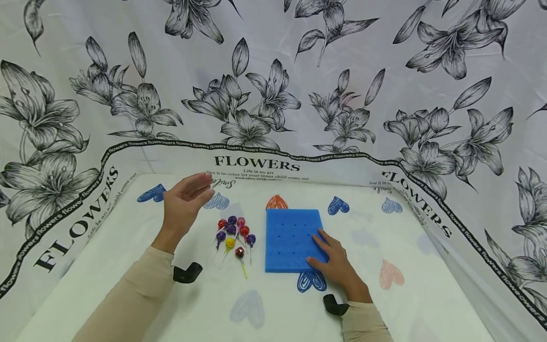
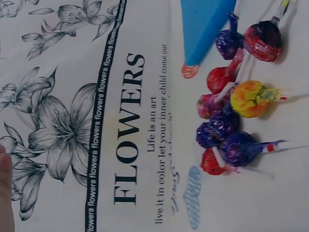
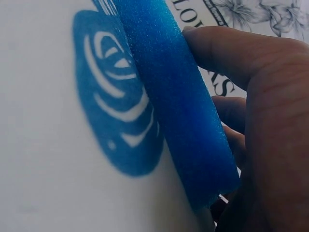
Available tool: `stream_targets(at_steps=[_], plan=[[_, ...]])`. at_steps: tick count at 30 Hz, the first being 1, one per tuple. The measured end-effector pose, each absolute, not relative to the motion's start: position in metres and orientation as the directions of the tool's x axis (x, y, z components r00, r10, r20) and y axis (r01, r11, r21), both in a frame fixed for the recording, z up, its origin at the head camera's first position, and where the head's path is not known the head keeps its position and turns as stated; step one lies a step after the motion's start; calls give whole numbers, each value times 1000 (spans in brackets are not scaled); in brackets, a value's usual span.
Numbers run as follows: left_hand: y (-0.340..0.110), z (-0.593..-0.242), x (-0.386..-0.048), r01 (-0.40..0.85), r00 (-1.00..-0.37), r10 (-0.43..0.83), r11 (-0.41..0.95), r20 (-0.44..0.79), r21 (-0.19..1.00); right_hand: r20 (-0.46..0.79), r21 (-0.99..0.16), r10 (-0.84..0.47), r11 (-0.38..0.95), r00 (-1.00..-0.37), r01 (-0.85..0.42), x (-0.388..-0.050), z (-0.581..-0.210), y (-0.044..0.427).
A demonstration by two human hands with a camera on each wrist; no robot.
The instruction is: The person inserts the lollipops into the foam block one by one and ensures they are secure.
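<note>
A blue foam block (image 1: 290, 242) with small holes lies flat on the table. My right hand (image 1: 339, 263) rests on its right edge, thumb and fingers on the top. In the right wrist view the fingers of my right hand (image 3: 275, 92) touch the side of the foam (image 3: 174, 96). Left of the block lie several wrapped lollipops, among them a yellow one (image 1: 230, 243) and a dark red one (image 1: 240, 252); the left wrist view shows the yellow lollipop (image 2: 250, 99) close. My left hand (image 1: 183, 204) is raised to their left, fingers loosely bent, holding nothing.
The white tablecloth (image 1: 205, 308) carries printed hearts. Behind it hangs a white curtain (image 1: 265, 28) with black flower drawings and lettering. Black devices (image 1: 188, 272) are at both wrists, beside beige sleeves.
</note>
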State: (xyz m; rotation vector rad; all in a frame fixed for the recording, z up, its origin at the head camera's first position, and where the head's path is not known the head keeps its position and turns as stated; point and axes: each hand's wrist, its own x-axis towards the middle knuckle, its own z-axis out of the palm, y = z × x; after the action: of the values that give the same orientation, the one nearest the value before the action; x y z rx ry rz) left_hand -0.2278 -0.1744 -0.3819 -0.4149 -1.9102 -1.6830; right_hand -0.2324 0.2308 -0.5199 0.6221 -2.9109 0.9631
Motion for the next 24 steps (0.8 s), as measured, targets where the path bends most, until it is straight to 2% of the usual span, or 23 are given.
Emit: stream_targets(at_steps=[9, 14, 24], plan=[[-159, -436, -253, 427, -889, -89, 196, 450, 883, 110, -560, -349, 752, -931, -348, -234, -520, 234], [-154, -466, -265, 307, -936, -64, 335, 347, 891, 99, -574, -340, 748, -935, -333, -234, -520, 232], [-149, -492, -278, 212, -966, -32, 471, 257, 856, 106, -576, -347, 742, -932, -342, -235, -520, 231]])
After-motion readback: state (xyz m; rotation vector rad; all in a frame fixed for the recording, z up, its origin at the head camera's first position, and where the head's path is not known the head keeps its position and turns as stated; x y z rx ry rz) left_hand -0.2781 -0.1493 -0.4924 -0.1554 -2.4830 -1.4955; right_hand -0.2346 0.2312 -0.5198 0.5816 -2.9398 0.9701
